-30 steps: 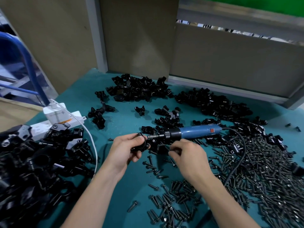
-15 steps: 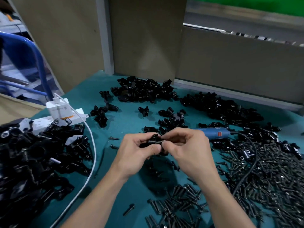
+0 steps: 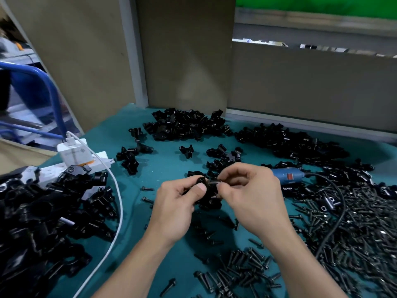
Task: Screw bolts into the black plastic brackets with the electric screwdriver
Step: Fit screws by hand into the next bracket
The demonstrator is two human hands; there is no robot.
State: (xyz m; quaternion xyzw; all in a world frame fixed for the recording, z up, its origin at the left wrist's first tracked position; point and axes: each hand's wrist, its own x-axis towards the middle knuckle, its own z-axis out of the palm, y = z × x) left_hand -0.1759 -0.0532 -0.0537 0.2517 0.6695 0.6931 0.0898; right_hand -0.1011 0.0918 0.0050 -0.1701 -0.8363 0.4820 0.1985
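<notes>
A teal tabletop [image 3: 163, 168] fills the lower view, closed at the back by plain beige panels [image 3: 86, 61] with a pale grey post between two of them. At the far left a blue metal tube frame [image 3: 51, 93] curves down past the tabletop's edge. At the top right a green surface [image 3: 311, 5] shows above the panels.

On the left a large heap of brackets [image 3: 43, 222] partly covers a white power strip [image 3: 101, 163]. A white charger [image 3: 74, 153] is plugged into the strip, and its white cable [image 3: 119, 203] sweeps toward the near edge. More brackets lie in a back pile [image 3: 184, 124] and a right-hand pile [image 3: 290, 143], with loose ones between. Loose bolts [image 3: 242, 269] are scattered near the front, thickening into a bolt heap [image 3: 354, 233] on the right.

The charger bears a faint grey mark, too blurred to read. The electric screwdriver [image 3: 285, 174] has a red patch on its blue body, with no legible writing.

Over the middle of the tabletop, the left hand [image 3: 176, 209] grips a black plastic bracket [image 3: 202, 183], its fingers curled under it and its thumb pressed on top. The right hand [image 3: 251, 196] pinches a bolt [image 3: 213, 183] between thumb and forefinger, the bolt lying level against the bracket's right side and the other fingers curled in. The screwdriver lies on the tabletop just behind the right hand, which hides its front end. Its black cord [image 3: 341, 203] trails over the bolt heap
</notes>
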